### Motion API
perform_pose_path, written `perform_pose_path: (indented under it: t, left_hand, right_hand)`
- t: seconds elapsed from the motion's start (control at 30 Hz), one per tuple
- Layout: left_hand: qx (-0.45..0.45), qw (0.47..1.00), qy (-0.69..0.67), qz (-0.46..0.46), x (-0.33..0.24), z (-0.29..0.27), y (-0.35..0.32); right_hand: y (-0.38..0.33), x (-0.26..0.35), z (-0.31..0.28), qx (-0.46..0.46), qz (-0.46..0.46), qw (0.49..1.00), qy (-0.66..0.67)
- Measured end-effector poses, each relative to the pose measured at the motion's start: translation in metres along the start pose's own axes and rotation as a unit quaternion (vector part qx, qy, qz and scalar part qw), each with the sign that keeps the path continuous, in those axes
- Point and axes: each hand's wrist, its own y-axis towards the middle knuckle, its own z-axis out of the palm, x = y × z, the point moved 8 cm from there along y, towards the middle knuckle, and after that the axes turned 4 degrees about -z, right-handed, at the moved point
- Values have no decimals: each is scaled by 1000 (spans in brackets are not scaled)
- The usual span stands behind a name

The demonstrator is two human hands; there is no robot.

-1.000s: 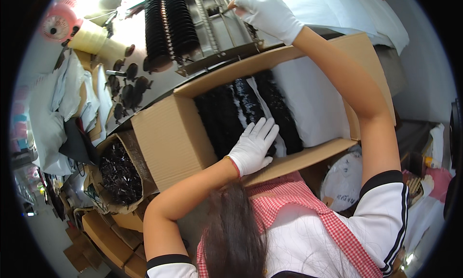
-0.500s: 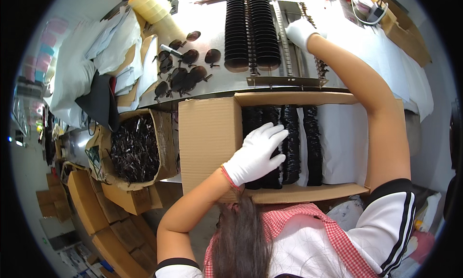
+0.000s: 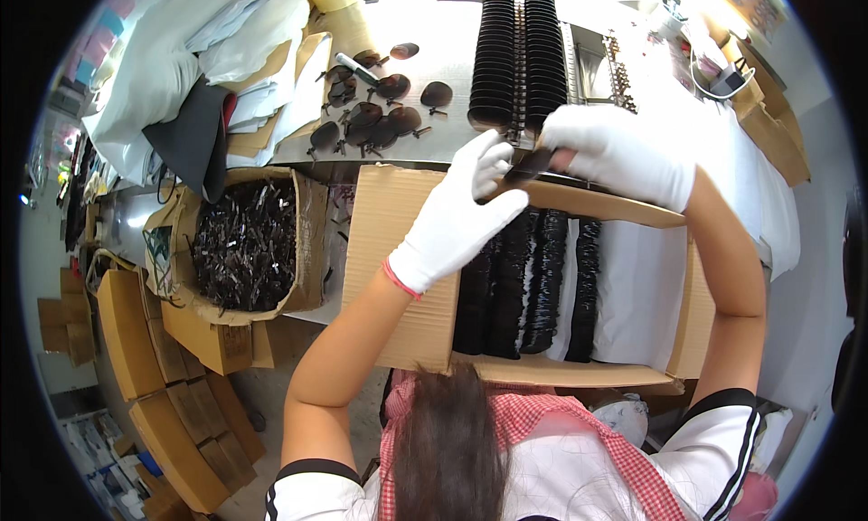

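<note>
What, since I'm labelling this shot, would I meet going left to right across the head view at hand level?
Open carton of dark pieces → left gloved hand → blurred dark piece → right gloved hand → brown cardboard towards the right edge.

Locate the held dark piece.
Head view, upper centre: the dark piece is in the right hand, beside the left hand, near the carton's far wall.

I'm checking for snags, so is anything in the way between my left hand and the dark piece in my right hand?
Nothing visible: your left hand is open right by the dark piece in your right hand, though blur hides whether they touch. The carton's far wall shows below, not between them.
</note>
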Motion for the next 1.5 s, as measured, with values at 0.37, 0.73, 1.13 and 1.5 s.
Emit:
perform_pose_path:
  t: [0.37,0.73,1.13,1.5]
  left_hand:
    - [8,884,-376,-279,64,-99,-98]
    - [-42,879,-379,-288,110,-250,-200]
    - [-35,787,-560,-256,132,-305,-129]
    - [31,864,-448,-229,117,-299,-97]
  right_hand:
    - [113,128,126,-63,-96,985,-130]
    - [297,171,221,-142,-6,988,59]
    - [296,42,233,-74,145,933,-322]
    - [278,98,235,-185,212,908,309]
